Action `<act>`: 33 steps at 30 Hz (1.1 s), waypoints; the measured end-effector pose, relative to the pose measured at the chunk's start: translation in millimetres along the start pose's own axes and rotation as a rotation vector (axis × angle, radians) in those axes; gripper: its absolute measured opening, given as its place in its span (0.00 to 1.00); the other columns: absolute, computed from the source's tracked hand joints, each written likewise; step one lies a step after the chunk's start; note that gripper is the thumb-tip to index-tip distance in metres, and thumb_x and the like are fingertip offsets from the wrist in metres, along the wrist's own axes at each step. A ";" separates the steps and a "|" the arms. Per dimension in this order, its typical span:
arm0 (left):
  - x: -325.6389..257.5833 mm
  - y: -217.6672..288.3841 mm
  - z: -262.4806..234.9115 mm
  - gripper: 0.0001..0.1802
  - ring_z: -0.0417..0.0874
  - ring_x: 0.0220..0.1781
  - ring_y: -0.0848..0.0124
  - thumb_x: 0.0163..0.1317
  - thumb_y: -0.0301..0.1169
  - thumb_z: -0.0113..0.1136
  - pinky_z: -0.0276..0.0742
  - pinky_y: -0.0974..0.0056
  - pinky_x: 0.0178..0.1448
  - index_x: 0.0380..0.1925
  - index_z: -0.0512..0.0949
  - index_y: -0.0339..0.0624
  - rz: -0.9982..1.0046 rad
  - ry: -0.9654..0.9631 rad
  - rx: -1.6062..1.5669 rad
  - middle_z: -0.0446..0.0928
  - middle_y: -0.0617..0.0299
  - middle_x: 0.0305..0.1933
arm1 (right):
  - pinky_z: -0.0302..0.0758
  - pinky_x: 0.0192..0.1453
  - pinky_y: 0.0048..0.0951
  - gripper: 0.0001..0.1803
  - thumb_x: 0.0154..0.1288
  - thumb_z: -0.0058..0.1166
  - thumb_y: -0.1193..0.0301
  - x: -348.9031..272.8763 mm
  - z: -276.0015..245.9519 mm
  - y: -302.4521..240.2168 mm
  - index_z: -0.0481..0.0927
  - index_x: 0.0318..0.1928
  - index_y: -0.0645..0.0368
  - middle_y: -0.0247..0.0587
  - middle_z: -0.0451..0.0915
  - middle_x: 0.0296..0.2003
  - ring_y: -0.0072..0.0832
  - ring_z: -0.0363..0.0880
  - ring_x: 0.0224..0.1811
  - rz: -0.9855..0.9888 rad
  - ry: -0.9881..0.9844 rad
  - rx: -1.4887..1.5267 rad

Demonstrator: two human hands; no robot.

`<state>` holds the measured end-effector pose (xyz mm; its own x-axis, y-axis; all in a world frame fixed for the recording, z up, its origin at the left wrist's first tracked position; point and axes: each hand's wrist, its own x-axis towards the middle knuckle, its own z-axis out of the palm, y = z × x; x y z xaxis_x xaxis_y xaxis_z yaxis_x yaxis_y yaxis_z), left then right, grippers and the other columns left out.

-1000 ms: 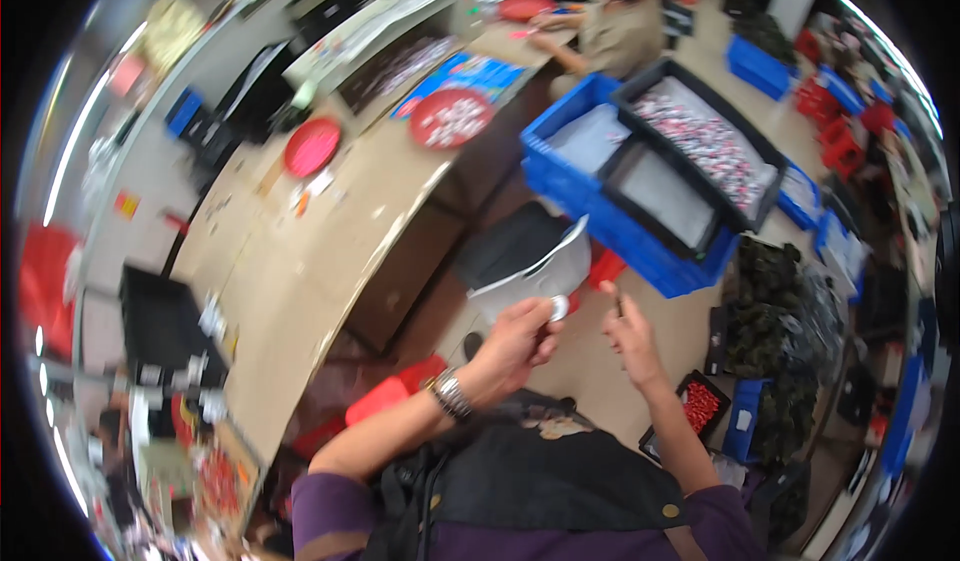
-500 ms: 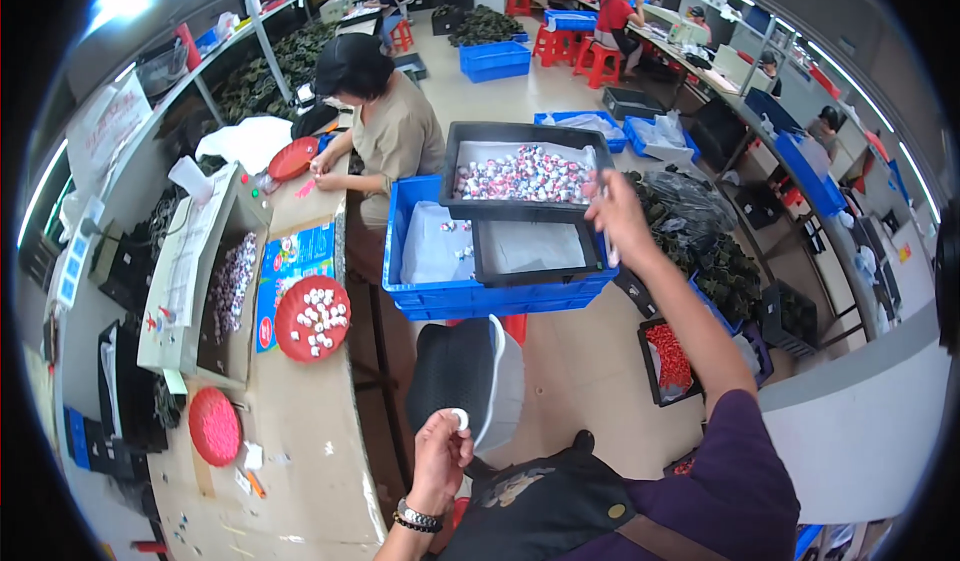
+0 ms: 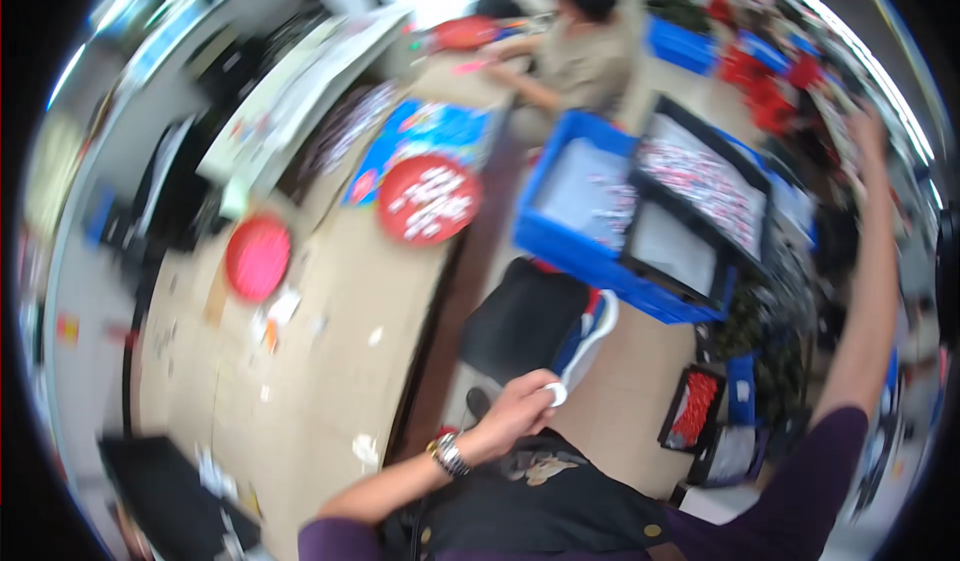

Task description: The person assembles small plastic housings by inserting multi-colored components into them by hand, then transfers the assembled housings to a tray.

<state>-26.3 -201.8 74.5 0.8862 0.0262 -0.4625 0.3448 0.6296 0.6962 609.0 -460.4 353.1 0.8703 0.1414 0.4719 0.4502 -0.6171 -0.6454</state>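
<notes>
Above my lap my left hand [image 3: 516, 413] is closed, with a small white round piece [image 3: 556, 394] pinched at the fingertips. Just beyond it is a black padded seat [image 3: 525, 319]. My right arm reaches far out to the right, and my right hand [image 3: 866, 129] is smeared by motion, so its fingers cannot be read. Left of that arm, a black tray [image 3: 716, 139] of small pink, white and dark pieces rests tilted on another black tray [image 3: 640, 257] over a blue crate [image 3: 582, 267].
On the cardboard-covered table [image 3: 330, 381] at left are a red dish [image 3: 392, 225] of white pieces and a red dish [image 3: 232, 269] of pink ones. A co-worker [image 3: 592, 66] sits at its far end. A black box [image 3: 668, 429] of red pieces stands on the floor at right.
My view has turned, blurring the picture. My right hand has left the black tray's edge and swung out to the upper right. My left hand still holds the white piece.
</notes>
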 end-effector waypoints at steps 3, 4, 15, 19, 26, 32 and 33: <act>8.9 -5.2 -10.3 0.08 0.61 0.17 0.85 0.63 0.29 0.48 0.54 0.76 0.19 0.38 0.74 0.40 -0.035 0.048 -0.012 0.65 0.72 0.21 | 0.66 0.23 0.14 0.18 0.69 0.51 0.67 16.8 31.1 46.2 0.73 0.58 0.55 0.29 0.79 0.32 0.12 0.72 0.25 -0.080 0.058 0.223; 8.9 -7.6 -14.4 0.08 0.61 0.17 0.85 0.63 0.29 0.48 0.54 0.76 0.19 0.38 0.74 0.40 -0.010 0.069 -0.038 0.65 0.72 0.21 | 0.65 0.24 0.13 0.17 0.70 0.48 0.69 21.1 18.7 63.4 0.72 0.58 0.56 0.30 0.79 0.38 0.12 0.74 0.29 -0.041 -0.111 0.030; 19.8 -4.8 -4.7 0.09 0.60 0.15 0.85 0.60 0.28 0.47 0.53 0.75 0.19 0.35 0.77 0.39 0.107 0.215 -0.088 0.64 0.73 0.17 | 0.69 0.31 0.14 0.19 0.70 0.42 0.72 -419.8 205.7 -73.4 0.68 0.60 0.61 0.38 0.78 0.45 0.16 0.74 0.35 0.141 -0.722 0.481; 23.0 5.4 9.3 0.07 0.57 0.16 0.83 0.60 0.28 0.48 0.51 0.74 0.19 0.33 0.76 0.40 0.050 0.190 -0.109 0.63 0.72 0.20 | 0.70 0.32 0.16 0.20 0.68 0.39 0.76 -478.6 215.6 -67.3 0.66 0.60 0.63 0.40 0.78 0.44 0.16 0.74 0.36 0.221 -0.896 0.610; 29.3 9.6 26.0 0.07 0.60 0.15 0.81 0.56 0.28 0.47 0.53 0.73 0.19 0.30 0.74 0.38 0.040 0.177 -0.103 0.63 0.69 0.19 | 0.70 0.29 0.15 0.20 0.67 0.38 0.78 -522.7 211.9 -48.4 0.66 0.59 0.63 0.42 0.79 0.43 0.17 0.75 0.32 0.395 -0.992 0.754; 33.9 4.2 26.1 0.08 0.65 0.15 0.79 0.55 0.28 0.47 0.54 0.73 0.19 0.31 0.74 0.38 0.048 0.182 -0.152 0.67 0.66 0.20 | 0.73 0.30 0.17 0.21 0.68 0.36 0.79 -527.6 210.9 -46.9 0.63 0.61 0.62 0.44 0.76 0.43 0.16 0.75 0.30 0.446 -1.130 0.772; 34.4 4.2 27.3 0.08 0.65 0.15 0.79 0.55 0.28 0.47 0.54 0.73 0.19 0.31 0.74 0.38 0.046 0.182 -0.156 0.67 0.66 0.20 | 0.73 0.30 0.17 0.21 0.68 0.36 0.79 -527.8 210.5 -48.0 0.63 0.61 0.62 0.44 0.76 0.43 0.16 0.75 0.30 0.449 -1.132 0.768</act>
<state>14.1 -219.4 76.5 0.8248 0.1880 -0.5332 0.2407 0.7366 0.6321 170.3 -342.5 8.5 0.4887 0.8031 -0.3410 -0.2225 -0.2632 -0.9387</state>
